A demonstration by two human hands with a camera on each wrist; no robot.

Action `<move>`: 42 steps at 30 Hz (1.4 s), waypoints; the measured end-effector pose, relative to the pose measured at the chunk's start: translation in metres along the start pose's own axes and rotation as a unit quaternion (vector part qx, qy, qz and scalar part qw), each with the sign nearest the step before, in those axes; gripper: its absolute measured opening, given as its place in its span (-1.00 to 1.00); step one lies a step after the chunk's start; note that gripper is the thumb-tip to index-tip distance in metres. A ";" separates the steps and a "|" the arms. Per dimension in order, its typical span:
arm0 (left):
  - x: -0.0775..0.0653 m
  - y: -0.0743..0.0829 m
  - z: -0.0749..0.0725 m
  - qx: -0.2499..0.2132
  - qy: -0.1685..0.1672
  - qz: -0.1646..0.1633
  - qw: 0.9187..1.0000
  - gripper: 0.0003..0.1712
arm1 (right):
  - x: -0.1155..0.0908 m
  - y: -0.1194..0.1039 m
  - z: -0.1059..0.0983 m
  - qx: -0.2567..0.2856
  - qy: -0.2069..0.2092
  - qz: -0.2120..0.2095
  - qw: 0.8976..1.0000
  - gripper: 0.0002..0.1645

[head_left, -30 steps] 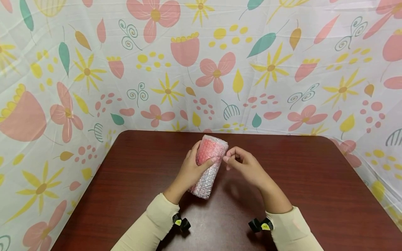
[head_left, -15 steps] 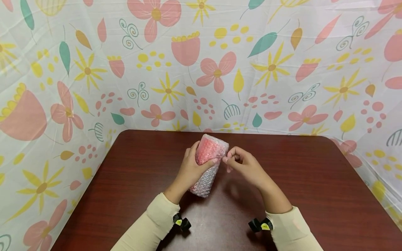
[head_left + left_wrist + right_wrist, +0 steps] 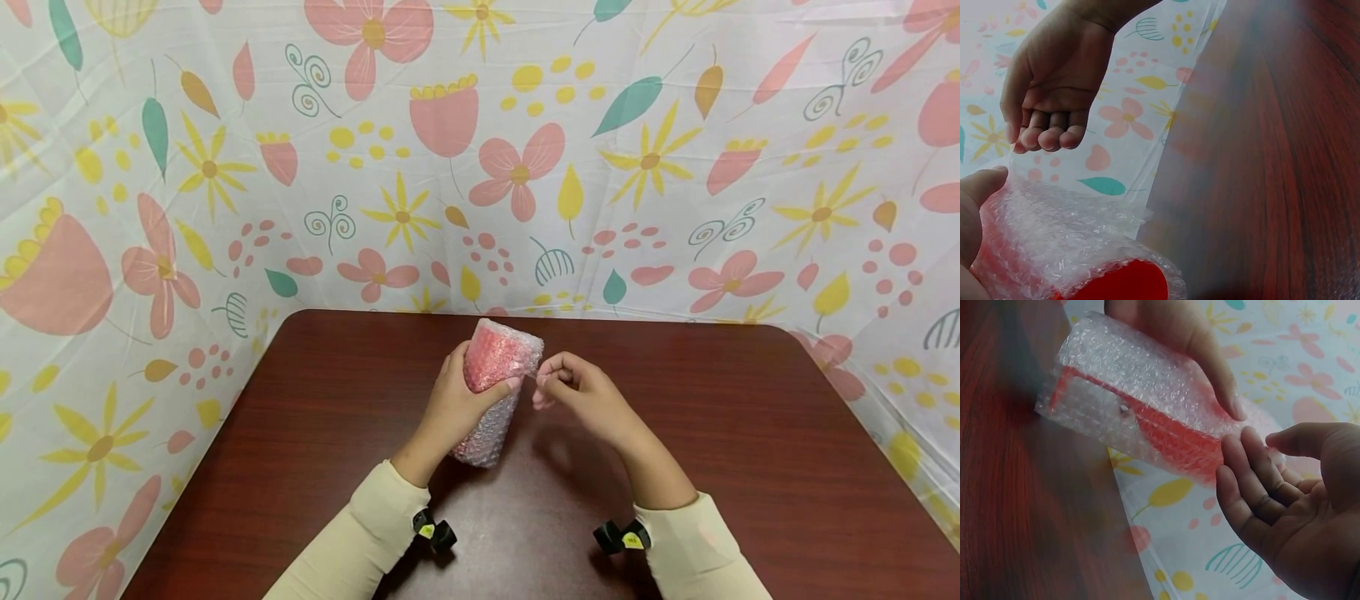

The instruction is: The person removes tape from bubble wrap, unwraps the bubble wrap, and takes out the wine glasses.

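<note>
My left hand (image 3: 453,396) has its fingers curled round a long, red, roundish bundle in clear plastic bubble wrap (image 3: 500,357), tipped over the shiny, dark red-brown table (image 3: 352,358). I can't tell if its near end touches. On its right, my right hand (image 3: 588,396) pinches a thin, clear bit of the wrap (image 3: 1015,172). I think the bundle is light, squishy outside, firmer inside and a bit slippery, so hugging its middle feels best. A white sheet with pink, yellow and green flowers (image 3: 450,225) hangs far, left and right.

There are two hands (image 3: 453,404) (image 3: 588,402), two sleeves (image 3: 360,533) (image 3: 697,546), two black devices (image 3: 444,536) (image 3: 609,538), one wrapped package (image 3: 498,417), one table (image 3: 750,433)
</note>
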State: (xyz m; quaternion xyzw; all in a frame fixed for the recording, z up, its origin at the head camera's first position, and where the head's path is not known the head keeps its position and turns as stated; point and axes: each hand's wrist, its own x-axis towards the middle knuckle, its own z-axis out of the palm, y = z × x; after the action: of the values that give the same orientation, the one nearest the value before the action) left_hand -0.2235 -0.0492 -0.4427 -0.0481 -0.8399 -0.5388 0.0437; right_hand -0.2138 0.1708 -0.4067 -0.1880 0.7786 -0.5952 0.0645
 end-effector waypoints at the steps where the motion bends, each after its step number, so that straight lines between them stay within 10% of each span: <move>1: 0.000 0.000 0.000 0.004 0.001 -0.002 1.000 0.15 | 0.000 0.000 0.000 0.005 -0.003 -0.001 1.000 -0.79; 42: 0.002 -0.003 -0.002 0.008 0.028 0.007 1.000 0.18 | -0.002 -0.004 -0.001 -0.010 -0.033 0.012 0.999 -0.75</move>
State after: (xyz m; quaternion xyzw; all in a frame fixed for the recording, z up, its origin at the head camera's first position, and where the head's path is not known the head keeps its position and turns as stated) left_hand -0.2260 -0.0527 -0.4446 -0.0381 -0.8425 -0.5326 0.0711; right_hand -0.2109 0.1717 -0.4024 -0.1991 0.7841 -0.5802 0.0950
